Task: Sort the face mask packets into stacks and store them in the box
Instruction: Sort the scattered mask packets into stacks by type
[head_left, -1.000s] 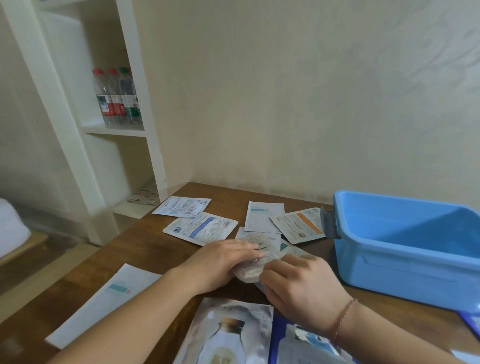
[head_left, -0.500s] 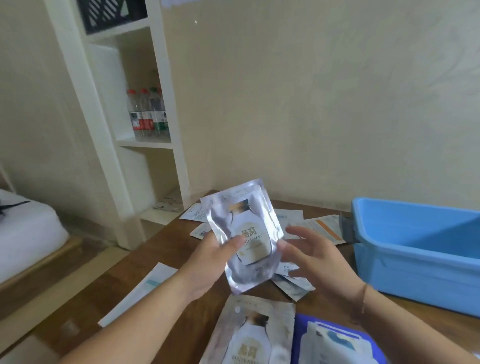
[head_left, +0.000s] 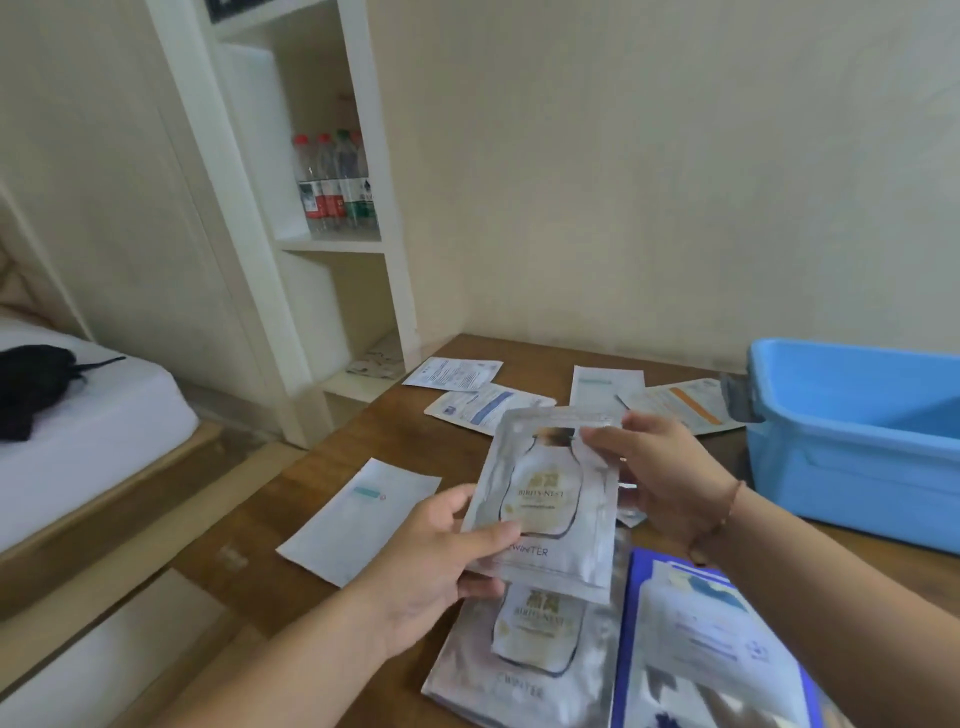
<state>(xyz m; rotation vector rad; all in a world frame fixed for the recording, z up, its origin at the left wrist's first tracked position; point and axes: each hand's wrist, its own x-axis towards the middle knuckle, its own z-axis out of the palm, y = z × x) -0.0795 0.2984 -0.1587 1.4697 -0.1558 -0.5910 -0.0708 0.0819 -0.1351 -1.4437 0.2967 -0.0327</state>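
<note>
Wooden table (head_left: 415, 457), blue box (head_left: 852, 447) cropped right, silver packet (head_left: 545, 499) hiding left fingers (head_left: 483, 584)

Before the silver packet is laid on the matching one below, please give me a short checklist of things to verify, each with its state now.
1. Held silver packet gripped by both hands: left hand at its lower left edge, right hand at its top right. ok.
2. Print matches the silver packet on the table, same bottle picture. ok.
3. Both packets face up the same way. ok.
4. Landing packet free of other items: the blue-edged packet lies beside it; overlap at the edge, cannot tell.
5. Blue box open and near. ok.
6. White packets farther back sorted: not ok, lying scattered.
</note>
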